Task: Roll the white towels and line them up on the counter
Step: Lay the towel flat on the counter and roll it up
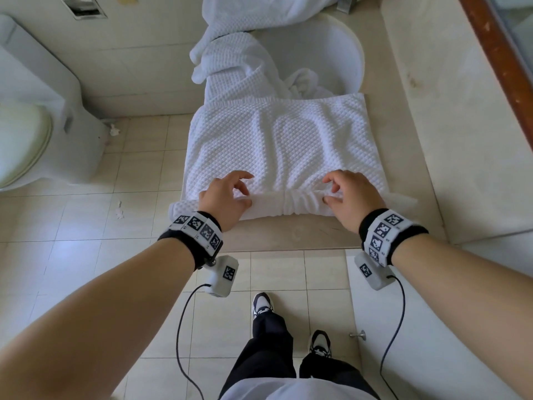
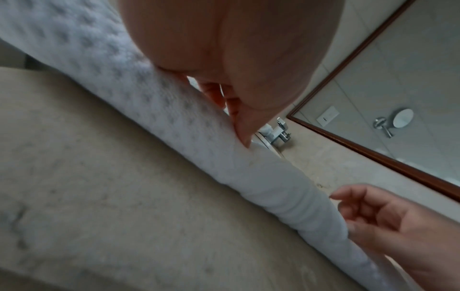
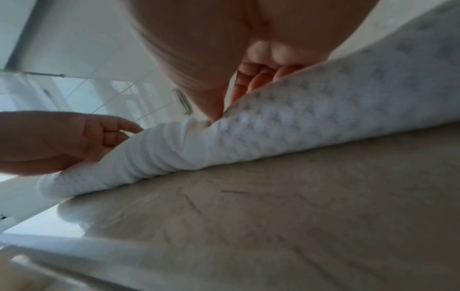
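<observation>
One towel is being rolled; it is lying flat on the counter, its left side overhanging the counter edge, far edge just short of the sink. Only the near hem is turned over so far, into a thin roll along the front edge. Judged: first turns of the rolling step, most of the cloth not yet taken up.

Both hands are being held palm-down on that roll. The left hand is being kept over the left part, thumb laid along the roll, fingers curled loosely above the flat cloth; in the left wrist view a fingertip is being pressed onto the roll top. The right hand is being kept over the right part, fingers arched, thumb tucked at the roll's front; the right wrist view shows its thumb tip dug into the fold. Neither hand is closed around the roll; fingers are half-curled, tips pressing.

More unrolled towels are heaped beyond, partly in the sink. No finished rolls are seen on the counter.

Next move, judged: roll to be pushed away from the body with even pressure from both hands, so the ends are not left coning; the overhanging left side is likely needing to be drawn in.
</observation>
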`<act>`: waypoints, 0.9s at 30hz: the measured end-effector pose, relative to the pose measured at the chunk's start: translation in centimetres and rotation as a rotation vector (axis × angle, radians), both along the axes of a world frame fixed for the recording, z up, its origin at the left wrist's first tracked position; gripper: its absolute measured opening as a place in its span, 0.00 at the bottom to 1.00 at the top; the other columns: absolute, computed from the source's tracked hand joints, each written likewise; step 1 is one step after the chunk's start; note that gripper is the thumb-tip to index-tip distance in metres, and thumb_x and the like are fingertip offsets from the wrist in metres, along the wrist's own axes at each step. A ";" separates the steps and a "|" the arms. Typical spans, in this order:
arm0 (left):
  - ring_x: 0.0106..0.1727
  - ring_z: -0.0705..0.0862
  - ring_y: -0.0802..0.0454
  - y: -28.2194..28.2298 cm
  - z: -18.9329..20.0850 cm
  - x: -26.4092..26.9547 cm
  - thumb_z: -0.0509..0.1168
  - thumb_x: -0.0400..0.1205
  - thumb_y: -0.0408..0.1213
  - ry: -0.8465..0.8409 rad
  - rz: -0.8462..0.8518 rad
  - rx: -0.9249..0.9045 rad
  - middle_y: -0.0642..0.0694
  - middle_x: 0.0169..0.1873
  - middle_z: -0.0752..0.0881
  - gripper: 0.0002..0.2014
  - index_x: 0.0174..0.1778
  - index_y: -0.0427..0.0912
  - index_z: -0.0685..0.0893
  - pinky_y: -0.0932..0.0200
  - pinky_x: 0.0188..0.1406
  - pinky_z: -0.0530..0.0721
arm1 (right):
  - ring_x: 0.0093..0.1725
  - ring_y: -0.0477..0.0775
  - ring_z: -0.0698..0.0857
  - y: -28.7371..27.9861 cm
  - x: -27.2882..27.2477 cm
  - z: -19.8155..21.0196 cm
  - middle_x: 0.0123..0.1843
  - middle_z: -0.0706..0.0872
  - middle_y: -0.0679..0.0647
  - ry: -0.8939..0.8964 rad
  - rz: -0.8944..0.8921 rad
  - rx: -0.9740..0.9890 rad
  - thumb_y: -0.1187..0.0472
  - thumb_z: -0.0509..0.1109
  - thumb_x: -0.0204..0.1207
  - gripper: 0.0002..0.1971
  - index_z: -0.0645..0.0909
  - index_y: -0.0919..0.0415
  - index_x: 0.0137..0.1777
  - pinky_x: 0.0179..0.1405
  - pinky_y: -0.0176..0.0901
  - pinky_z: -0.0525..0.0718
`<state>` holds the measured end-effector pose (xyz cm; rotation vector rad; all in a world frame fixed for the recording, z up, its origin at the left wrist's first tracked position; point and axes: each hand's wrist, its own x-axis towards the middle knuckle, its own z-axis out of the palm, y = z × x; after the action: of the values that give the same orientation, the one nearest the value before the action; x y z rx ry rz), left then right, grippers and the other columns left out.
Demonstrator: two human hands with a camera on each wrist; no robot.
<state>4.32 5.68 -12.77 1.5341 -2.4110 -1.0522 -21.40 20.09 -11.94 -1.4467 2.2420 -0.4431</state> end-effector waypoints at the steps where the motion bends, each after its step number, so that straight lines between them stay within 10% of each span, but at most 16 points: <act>1: 0.54 0.79 0.57 0.4 0.2 -0.1 0.70 0.80 0.42 0.001 0.007 -0.015 0.67 0.47 0.83 0.23 0.66 0.70 0.75 0.47 0.63 0.78 | 0.52 0.50 0.77 0.1 0.4 0.1 0.48 0.80 0.45 0.024 0.015 -0.009 0.59 0.72 0.79 0.15 0.79 0.50 0.64 0.54 0.49 0.80; 4: 0.48 0.82 0.56 1.4 0.4 -0.3 0.66 0.83 0.40 0.024 0.034 -0.004 0.64 0.52 0.84 0.23 0.71 0.68 0.76 0.54 0.48 0.86 | 0.52 0.50 0.78 0.2 1.2 0.3 0.49 0.81 0.45 0.082 0.024 -0.017 0.61 0.70 0.80 0.14 0.79 0.51 0.64 0.50 0.47 0.80; 12: 0.69 0.74 0.52 5.4 0.3 1.4 0.66 0.85 0.43 0.040 -0.036 -0.275 0.57 0.60 0.87 0.23 0.77 0.51 0.77 0.45 0.74 0.73 | 0.58 0.60 0.80 2.3 2.7 -0.2 0.54 0.87 0.52 0.206 0.049 -0.072 0.58 0.69 0.77 0.17 0.78 0.55 0.66 0.52 0.52 0.82; 27: 0.72 0.73 0.48 4.6 -1.7 1.3 0.73 0.79 0.40 0.056 -0.023 -0.303 0.55 0.63 0.86 0.26 0.74 0.52 0.78 0.44 0.79 0.66 | 0.59 0.58 0.83 2.1 1.4 -1.8 0.59 0.88 0.52 0.256 0.060 -0.058 0.58 0.73 0.76 0.34 0.67 0.51 0.82 0.64 0.54 0.80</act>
<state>5.57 10.28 -14.48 1.3601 -2.4185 -0.6820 -19.96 22.21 -13.70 -1.6795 2.3908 -0.3211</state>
